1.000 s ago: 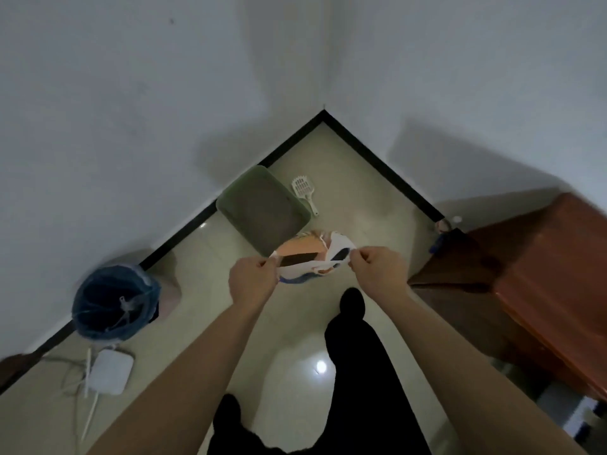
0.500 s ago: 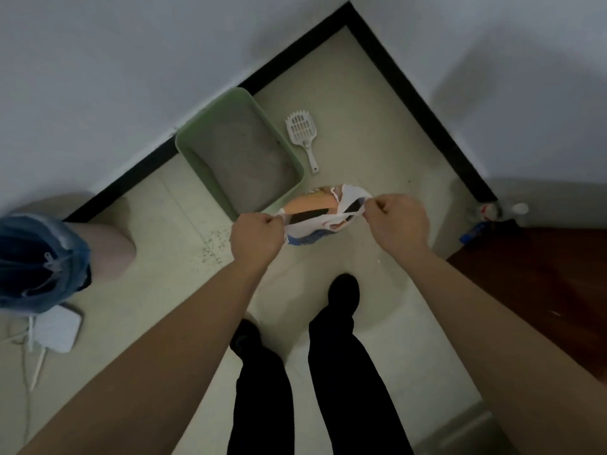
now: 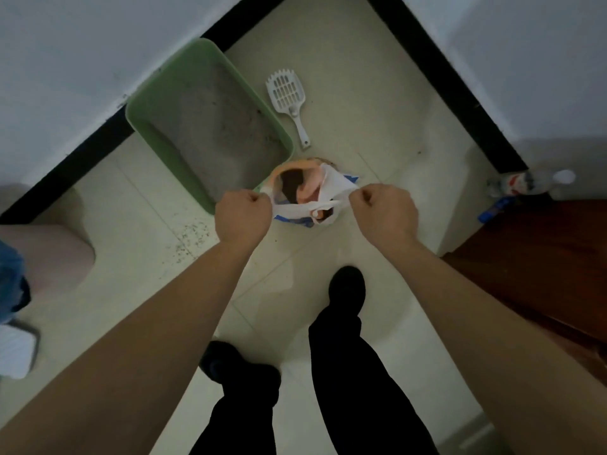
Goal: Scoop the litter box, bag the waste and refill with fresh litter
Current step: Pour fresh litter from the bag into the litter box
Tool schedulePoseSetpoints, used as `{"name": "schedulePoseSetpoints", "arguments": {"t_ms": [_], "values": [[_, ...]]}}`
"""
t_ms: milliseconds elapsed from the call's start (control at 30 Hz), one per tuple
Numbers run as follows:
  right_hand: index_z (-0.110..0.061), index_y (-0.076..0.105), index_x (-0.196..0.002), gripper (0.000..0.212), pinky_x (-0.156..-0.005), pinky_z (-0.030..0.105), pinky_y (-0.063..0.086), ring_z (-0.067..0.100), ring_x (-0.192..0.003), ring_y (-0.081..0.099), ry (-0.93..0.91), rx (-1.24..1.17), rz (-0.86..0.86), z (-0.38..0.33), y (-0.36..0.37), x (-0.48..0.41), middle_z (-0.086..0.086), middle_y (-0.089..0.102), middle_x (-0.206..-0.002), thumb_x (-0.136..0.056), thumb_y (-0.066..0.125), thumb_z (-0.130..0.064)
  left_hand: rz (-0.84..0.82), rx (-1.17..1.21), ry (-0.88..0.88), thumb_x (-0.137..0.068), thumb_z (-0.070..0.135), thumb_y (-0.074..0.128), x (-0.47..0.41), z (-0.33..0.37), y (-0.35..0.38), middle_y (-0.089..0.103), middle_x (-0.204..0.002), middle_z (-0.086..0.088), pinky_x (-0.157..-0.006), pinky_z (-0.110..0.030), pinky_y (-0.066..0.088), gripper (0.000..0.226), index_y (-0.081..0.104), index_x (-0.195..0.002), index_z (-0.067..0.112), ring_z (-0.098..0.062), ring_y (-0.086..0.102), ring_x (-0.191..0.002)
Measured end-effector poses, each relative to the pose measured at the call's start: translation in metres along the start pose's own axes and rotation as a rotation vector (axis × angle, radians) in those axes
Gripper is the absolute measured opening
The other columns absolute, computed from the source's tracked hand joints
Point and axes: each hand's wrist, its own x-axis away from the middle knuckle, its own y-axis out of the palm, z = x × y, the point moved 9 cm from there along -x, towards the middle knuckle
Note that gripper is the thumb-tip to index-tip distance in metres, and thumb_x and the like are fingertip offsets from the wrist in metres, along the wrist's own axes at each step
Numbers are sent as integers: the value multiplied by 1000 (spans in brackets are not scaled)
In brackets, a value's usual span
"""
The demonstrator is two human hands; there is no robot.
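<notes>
A green litter box (image 3: 154, 124) with grey litter lies on the floor against the left wall. Beside it on the right lies a white slotted scoop (image 3: 286, 93). I hold a plastic bag (image 3: 307, 192), white, orange and blue, open in front of me, just off the box's near right corner. My left hand (image 3: 242, 215) grips the bag's left edge and my right hand (image 3: 382, 211) grips its right edge, stretching the mouth apart. Something dark shows inside the bag.
Spilled litter grains (image 3: 189, 239) dot the tiles left of my left hand. A bin with a blue liner (image 3: 11, 277) stands at the far left, a white device (image 3: 16, 351) below it. A brown wooden cabinet (image 3: 538, 264) fills the right, with bottles (image 3: 528, 185) beside it.
I have stepped closer and tilted my view down; the litter box and scoop now look larger and nearer. Both hands keep their grip on the bag, which has moved toward the box's near corner.
</notes>
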Motion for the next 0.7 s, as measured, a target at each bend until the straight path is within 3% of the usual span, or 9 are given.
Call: {"name": "schedulePoseSetpoints", "arguments": {"t_ms": [67, 133, 200, 300, 400, 500, 600, 700], "values": [[-14, 66, -75, 31, -48, 25, 33, 19, -61, 53, 43, -75, 38, 4, 11, -7, 2, 60, -67, -90, 48, -32, -10, 30, 2, -90, 26, 54, -15, 0, 9, 68, -79, -11, -61, -34, 50, 26, 66, -86, 3, -29, 64, -76], [-18, 69, -92, 20, -59, 28, 41, 19, -74, 58, 70, -175, 80, 7, 17, -14, -1, 68, -85, -87, 53, -30, -53, -32, 40, -90, 30, 58, -30, 7, 14, 64, -106, -9, -74, -33, 48, 34, 59, -116, 7, -27, 60, -96], [-23, 59, -124, 38, -73, 29, 45, 18, -91, 60, 24, -250, 63, 4, 26, -18, -2, 63, -115, -85, 59, -25, -104, -183, 159, -86, 27, 64, -41, 20, 16, 51, -134, -11, -91, -40, 45, 60, 41, -139, 11, -30, 52, -119], [-26, 39, -145, 66, -83, 35, 51, 21, -105, 58, -131, -243, -6, -12, 37, -22, 4, 47, -136, -84, 61, -13, -101, -493, 494, -84, 14, 61, -48, 62, 24, 44, -136, -14, -93, -45, 42, 63, 36, -142, 18, -34, 44, -124], [-25, 48, -142, 63, -87, 35, 47, 29, -114, 56, -263, -68, -105, -30, 47, -26, 9, 53, -131, -84, 55, -4, -142, -695, 644, -87, 12, 58, -58, 80, 45, 57, -119, -11, -76, -42, 47, 46, 44, -130, 17, -32, 55, -105], [-26, 58, -132, 54, -83, 33, 46, 29, -110, 57, -250, 73, -160, -34, 51, -37, 7, 60, -123, -84, 53, -3, -217, -768, 622, -93, 17, 55, -69, 85, 56, 61, -107, -11, -69, -40, 46, 27, 48, -118, 13, -30, 56, -90], [-26, 66, -115, 41, -72, 33, 46, 27, -93, 59, -108, 68, 7, -26, 27, -53, 7, 66, -112, -85, 47, -7, -285, -521, 523, -96, 25, 49, -89, 84, 52, 55, -101, -8, -76, -37, 44, 18, 49, -104, 9, -29, 52, -90], [-17, 63, -114, 32, -67, 32, 40, 25, -83, 52, -25, 100, 101, -27, 8, -69, 10, 64, -105, -87, 48, -9, -403, -218, 437, -89, 41, 53, -109, 81, 54, 63, -110, -9, -71, -34, 55, 40, 61, -111, 8, -26, 61, -91]]}}
